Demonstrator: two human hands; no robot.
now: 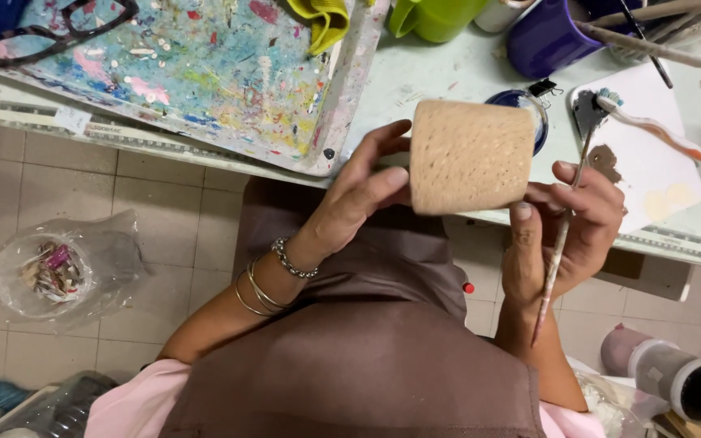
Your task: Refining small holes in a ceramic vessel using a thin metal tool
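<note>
While the person sat at the bench, both hands held a small tan cup just above its near edge, over the brown apron. The cup was matt and sandy, its side pitted all over with small dimples, and it lay tipped on its side so that only the wall showed; I could not tell which end was the mouth. The left hand pressed its fingers closed against the left of the cup. The right hand steadied the right of the cup with its thumb and fingertips, and its fingers also pinched a thin paintbrush, which slanted from beside the cup down past the wrist.

The near edge of the bench ran just behind the cup, and there was open air below the cup, between the two forearms. Right of the cup lay a white palette with brown and grey smears and a toothbrush across it. Behind the cup sat a small dark dish, and farther back a green mug and a purple mug holding brushes. Left of the cup a paint-spattered board carried black glasses and a yellow cloth.

Below and well left of the cup, on the pale tiled floor, lay a clear plastic bag of scraps.
</note>
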